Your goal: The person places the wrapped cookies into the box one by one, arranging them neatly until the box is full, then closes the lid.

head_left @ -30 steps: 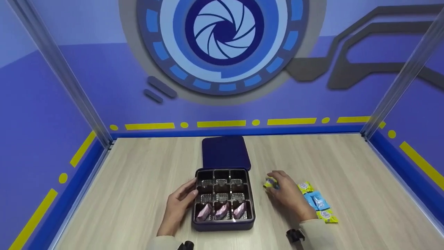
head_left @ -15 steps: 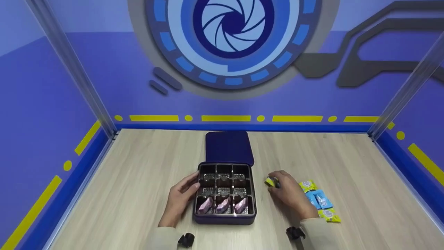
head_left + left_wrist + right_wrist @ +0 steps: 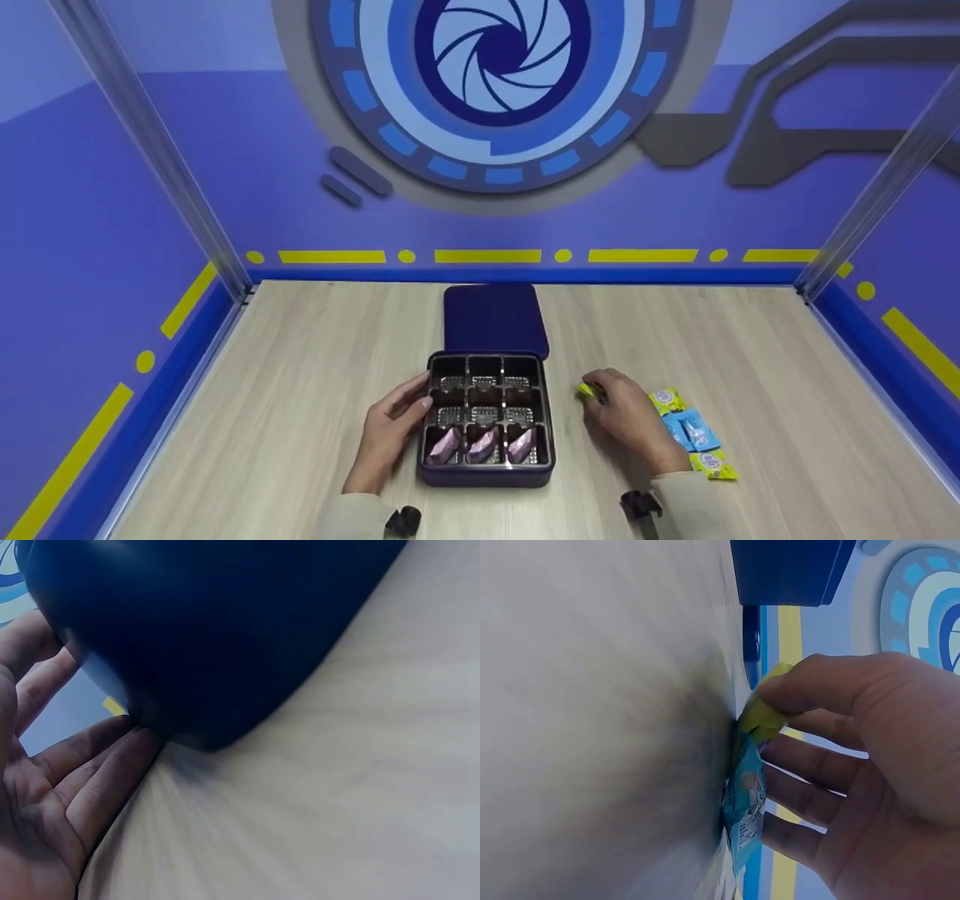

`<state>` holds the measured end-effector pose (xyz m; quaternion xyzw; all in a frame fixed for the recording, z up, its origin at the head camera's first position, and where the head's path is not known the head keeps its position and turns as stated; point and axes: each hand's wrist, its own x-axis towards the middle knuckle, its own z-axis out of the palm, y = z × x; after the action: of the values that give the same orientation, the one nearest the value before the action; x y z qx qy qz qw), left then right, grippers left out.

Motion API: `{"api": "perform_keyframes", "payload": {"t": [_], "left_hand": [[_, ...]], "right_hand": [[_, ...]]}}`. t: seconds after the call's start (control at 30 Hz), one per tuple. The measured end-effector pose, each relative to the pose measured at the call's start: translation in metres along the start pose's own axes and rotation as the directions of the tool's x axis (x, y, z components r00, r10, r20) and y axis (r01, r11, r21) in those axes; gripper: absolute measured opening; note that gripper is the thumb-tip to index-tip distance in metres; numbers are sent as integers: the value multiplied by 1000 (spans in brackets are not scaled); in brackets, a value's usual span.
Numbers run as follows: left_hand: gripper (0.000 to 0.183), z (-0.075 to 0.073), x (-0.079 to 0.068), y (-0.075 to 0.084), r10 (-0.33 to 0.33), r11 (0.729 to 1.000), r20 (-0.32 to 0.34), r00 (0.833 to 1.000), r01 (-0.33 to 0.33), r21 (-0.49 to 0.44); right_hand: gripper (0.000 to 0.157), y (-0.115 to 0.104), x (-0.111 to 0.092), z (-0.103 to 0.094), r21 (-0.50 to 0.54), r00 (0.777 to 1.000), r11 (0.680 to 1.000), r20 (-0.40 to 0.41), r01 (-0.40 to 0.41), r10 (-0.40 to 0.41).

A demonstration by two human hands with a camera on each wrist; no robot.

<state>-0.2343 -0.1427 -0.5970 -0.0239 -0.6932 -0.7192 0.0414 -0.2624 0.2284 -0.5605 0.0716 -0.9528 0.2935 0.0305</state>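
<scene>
A dark blue tin (image 3: 485, 475) has a tray of compartments inside. Its front row holds three pinkish-purple foil-wrapped pieces (image 3: 481, 445). My left hand (image 3: 391, 427) rests against the tin's left side, its fingers nearly straight; the left wrist view shows the fingertips (image 3: 124, 754) touching the tin's wall (image 3: 202, 652). To the right of the tin, my right hand (image 3: 626, 412) pinches a small yellow wrapped candy (image 3: 763, 716) at the tabletop. Under its other fingers a blue wrapped candy (image 3: 746, 802) shows in the right wrist view.
A dark blue lid (image 3: 495, 319) lies flat behind the tin. Beside my right wrist lie yellow candies (image 3: 712, 465) and blue candies (image 3: 699, 431) in a cluster. Blue-purple panels (image 3: 225, 172) enclose the wooden table (image 3: 322, 337) at the back and sides.
The yellow candy in my right fingers has turned, and less of it shows in the head view. The left hand and tin hold their places; the head view has shifted slightly.
</scene>
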Motion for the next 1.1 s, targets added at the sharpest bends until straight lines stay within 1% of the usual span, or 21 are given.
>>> {"api": "perform_keyframes", "payload": {"t": [0.23,0.47,0.7,0.93,1.1], "left_hand": [[46,1,-1,0,-5,1000,6,1000,5,-3],[47,1,-3,-2,-17,999,5,1000,17,-29],[46,2,-1,-2,0,1000,4,1000,0,-22],[45,-1,1,1,8,1000,0,1000,-8,-23],[45,2,-1,-1,0,1000,-3,1000,0,-27]], "right_hand": [[31,1,-3,-2,23,1000,1000,4,-19,19],[30,2,-4,-2,25,999,999,-29,26,-25],[29,1,-2,-4,24,1000,1000,-14,-11,11],[29,-3,2,-9,30,999,999,-30,-12,13],[28,0,-3,-12,30,997,999,-70,32,-29]]}}
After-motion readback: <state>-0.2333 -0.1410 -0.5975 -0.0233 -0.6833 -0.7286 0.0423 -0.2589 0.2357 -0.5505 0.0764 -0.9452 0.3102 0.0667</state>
